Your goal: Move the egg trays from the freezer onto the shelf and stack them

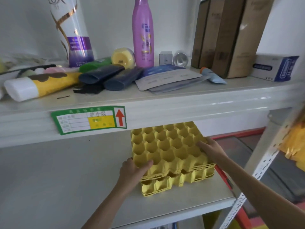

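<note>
A batch of yellow egg trays [166, 146] sits on top of a lower stack of yellow egg trays [178, 179], at the right end of the white lower shelf [66, 179]. My left hand [133, 169] grips the upper batch at its near left corner, thumb in a cup. My right hand [211, 147] holds its right edge. The upper batch rests slightly askew on the lower stack. The far edge of the trays is hidden behind the upper shelf's front rail [165, 113].
The upper shelf holds a tall purple bottle [143, 33], a white bottle [76, 33], several tubes, sachets and brown boxes [231, 35]. A perforated shelf post [257, 164] stands right of the trays. Something yellow [295, 146] hangs at the far right.
</note>
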